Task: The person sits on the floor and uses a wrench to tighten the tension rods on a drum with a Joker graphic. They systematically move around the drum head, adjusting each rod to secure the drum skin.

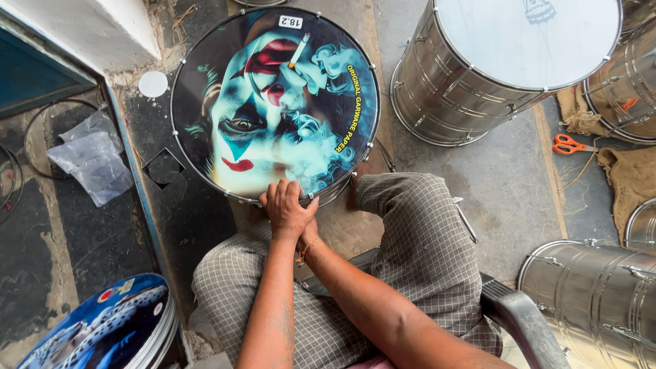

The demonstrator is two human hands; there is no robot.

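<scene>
- The left hand (285, 208) lies palm down on the near rim of a printed drum (275, 104), fingers stretched out flat and close together, tips pressing onto the edge of the drum skin
- The right hand (309, 236) is tucked under the left wrist, mostly hidden; whether its fingers are curled or spread cannot be told. A thin bracelet (306, 250) shows at that wrist
- The printed drum stands on the floor (506, 178) right in front of the person's knees, its round head facing up and bearing a painted blue-and-red face with a cigarette and smoke; a metal hoop with small lugs runs round it
- The person sits on a dark chair (523, 321), legs in checked cloth (424, 246), the right knee just beside the drum's near right edge
- A larger steel drum (478, 68) with a plain white head stands tilted toward the far right of the floor, well apart from the hands; further steel shells (601, 301) lie at the near right and at the far right edge
- Orange-handled scissors (568, 145) lie on the floor beside a piece of sacking (632, 181), right of the big steel drum
- At the near left corner sits a stack of printed drum skins (109, 328), blue on top
- A crumpled clear plastic bag (92, 160) lies at the left, with a small white disc (153, 84) beyond it near the wall
</scene>
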